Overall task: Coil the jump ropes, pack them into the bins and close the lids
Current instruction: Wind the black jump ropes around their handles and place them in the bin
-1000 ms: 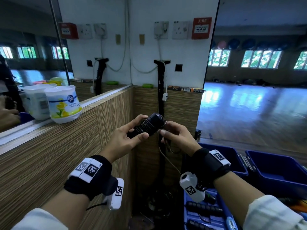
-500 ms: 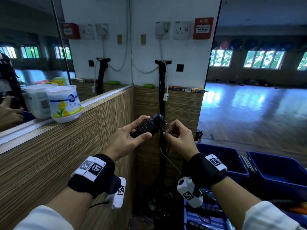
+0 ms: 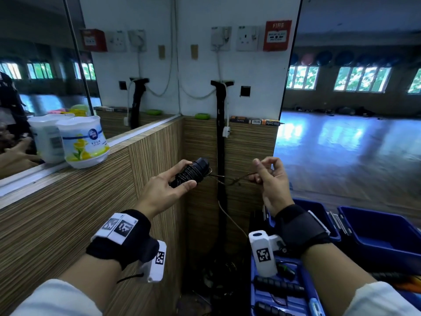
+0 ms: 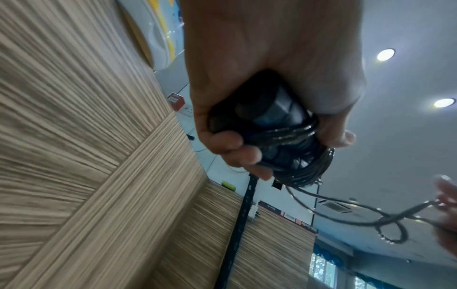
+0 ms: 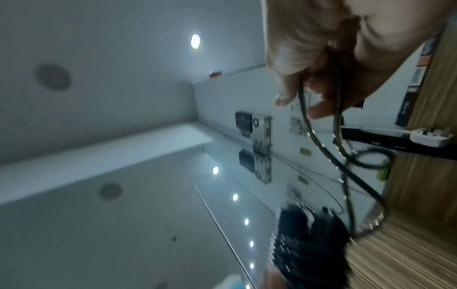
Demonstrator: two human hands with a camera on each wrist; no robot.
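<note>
A red wall box (image 3: 277, 35) at 1 o'clock is reading "FIRE" in white capitals, with smaller lettering under it too fine to make out. A white tub (image 3: 83, 142) at 9 o'clock, sitting on the wood-grain ledge (image 3: 68, 179) by the mirror, is showing a round blue logo, lemons and the word "ROOM"; the line beneath is blurred. Flat packets (image 3: 255, 120) lying on the far ledge at 12 o'clock are carrying print that cannot be read. The left hand (image 3: 164, 190) is reaching forward, palm turned inward, its grip closing round the black jump rope handles (image 3: 190, 173), thumb on the near side and fingers curling over the far side, with the cord wound in tight turns about them. The right hand (image 3: 268, 179) is being held up just to the right, at the same height, wrist bent back, its grip pinching the loose cord (image 3: 234, 179) between thumb and fingertips while the other fingers are curling loosely; the cord is looping between the two hands and trailing downward. Blue bins (image 3: 376, 238) are standing open at 4 o'clock, and black handles (image 3: 278, 286) are lying in the bin at 5 o'clock.
</note>
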